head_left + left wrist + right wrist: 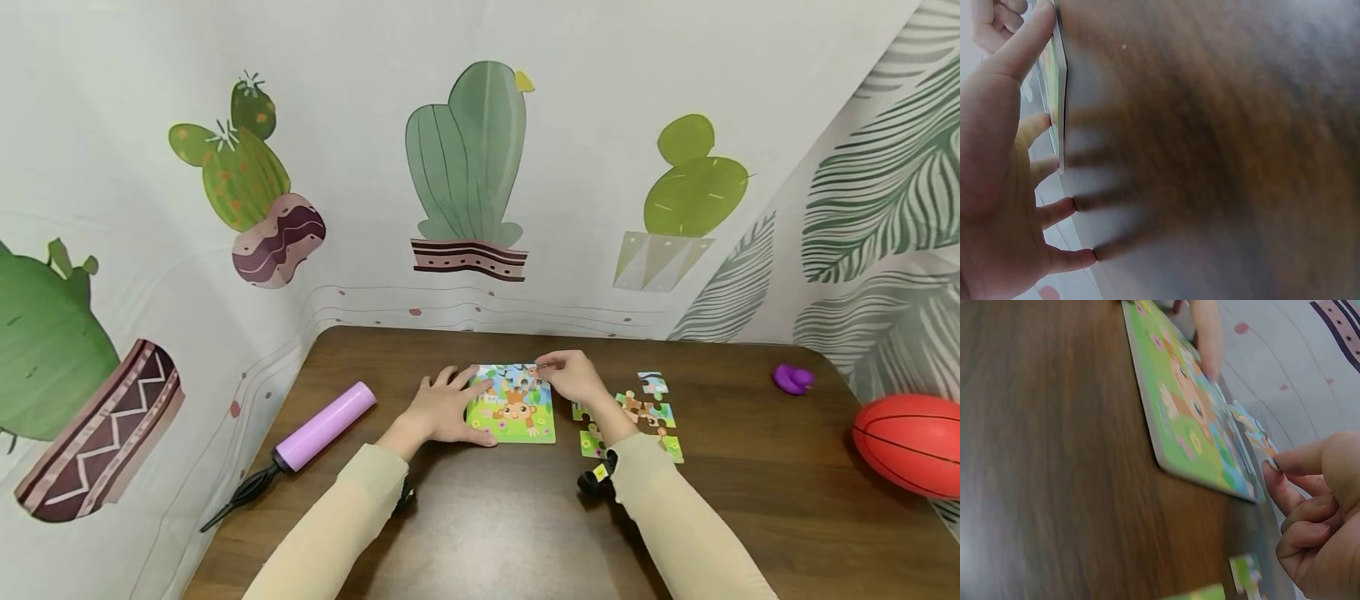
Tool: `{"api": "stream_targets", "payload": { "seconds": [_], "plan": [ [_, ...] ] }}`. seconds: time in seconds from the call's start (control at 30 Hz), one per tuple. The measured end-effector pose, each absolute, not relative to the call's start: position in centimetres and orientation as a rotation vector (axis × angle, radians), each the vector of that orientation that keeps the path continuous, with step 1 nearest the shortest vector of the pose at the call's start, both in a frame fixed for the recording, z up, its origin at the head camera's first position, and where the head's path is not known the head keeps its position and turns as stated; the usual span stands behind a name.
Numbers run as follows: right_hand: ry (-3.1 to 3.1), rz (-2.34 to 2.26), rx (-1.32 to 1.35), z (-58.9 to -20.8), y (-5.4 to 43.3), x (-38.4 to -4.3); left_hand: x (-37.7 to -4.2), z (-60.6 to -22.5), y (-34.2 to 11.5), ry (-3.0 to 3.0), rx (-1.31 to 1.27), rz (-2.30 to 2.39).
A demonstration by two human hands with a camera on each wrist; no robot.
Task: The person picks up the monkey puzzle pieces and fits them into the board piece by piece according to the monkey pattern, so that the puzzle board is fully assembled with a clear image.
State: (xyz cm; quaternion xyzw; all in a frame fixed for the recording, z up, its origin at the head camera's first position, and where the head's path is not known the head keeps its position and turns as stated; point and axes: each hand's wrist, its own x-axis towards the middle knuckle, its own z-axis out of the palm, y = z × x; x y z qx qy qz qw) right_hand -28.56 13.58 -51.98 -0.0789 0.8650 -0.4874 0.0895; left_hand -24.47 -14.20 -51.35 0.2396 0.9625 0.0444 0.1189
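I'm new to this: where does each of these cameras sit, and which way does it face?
Head: worn on the head, facing forward and down at the table and puzzle; left hand, right hand and sleeves show.
Left wrist: on that wrist, facing the puzzle's edge; the left palm and some right fingers show.
Right wrist: on that wrist, facing the pinched puzzle piece and puzzle; right fingers and part of the left hand show.
Shared: both wrist views include the puzzle and patterned backdrop.
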Motion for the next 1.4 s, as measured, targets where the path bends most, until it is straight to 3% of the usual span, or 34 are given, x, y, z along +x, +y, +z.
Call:
{"api": "stream_targets", "payload": {
  "seconds": [0.87, 1.4],
  "plan": [
    [2.645, -1.280, -0.177, -52.3, 10.3, -28.9, -24.8, -51.8, -14.2, 2.819, 0.693, 0.147],
    [2.726, -1.295, -0.191, -51.5, 16.1, -28.2, -25.0, -51.7, -13.9, 2.801, 0.784, 0.136]
  ]
}}
